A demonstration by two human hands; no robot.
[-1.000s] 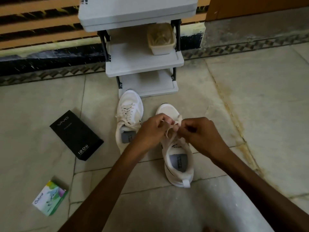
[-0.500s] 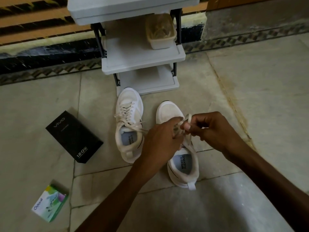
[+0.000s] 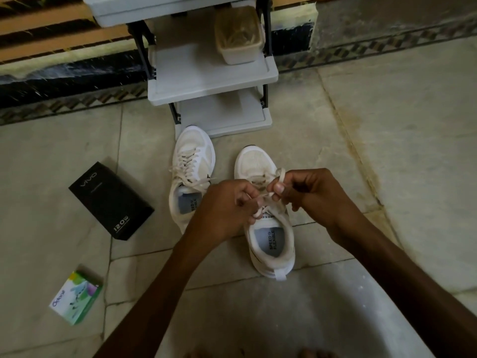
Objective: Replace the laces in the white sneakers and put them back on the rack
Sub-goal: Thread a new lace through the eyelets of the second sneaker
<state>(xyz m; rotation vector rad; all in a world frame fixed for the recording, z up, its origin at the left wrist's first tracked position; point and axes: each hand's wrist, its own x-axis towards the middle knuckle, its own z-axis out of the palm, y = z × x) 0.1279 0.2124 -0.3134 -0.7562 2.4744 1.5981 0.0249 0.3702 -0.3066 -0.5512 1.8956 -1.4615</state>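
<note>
Head cam: left hand [image 3: 227, 208] & right hand [image 3: 315, 197] close together over the near sneaker [image 3: 254, 164], both clamped on its lace [image 3: 280, 175]. Right hand's thumb & forefinger pinch a small loop that stands up above the knuckles. Left hand's fingers curl round the other strand, w/ a short run of lace stretched between the two hands. Both forearms come in from the bottom edge.

Near sneaker sits on the floor [image 3: 387, 151], toe toward the rack [image 3: 211, 78], heel toward the person, insole reading "SPEED FLEXIBLE". Far sneaker [image 3: 192, 161] is just beside it on the left, fully laced, lace ends spread to the sides, toe right at the front of the rack's lowest shelf.

Rack: white shelves, black posts, against the wall. Translucent tub [image 3: 238, 34] stands on the middle shelf, right side; contents unclear.

Left of the sneakers, well apart, a black box [image 3: 111, 200] marked "vivo" & "120W" lies flat. Nearer the person, a small green-white box [image 3: 76, 297] lies on the floor.
</note>
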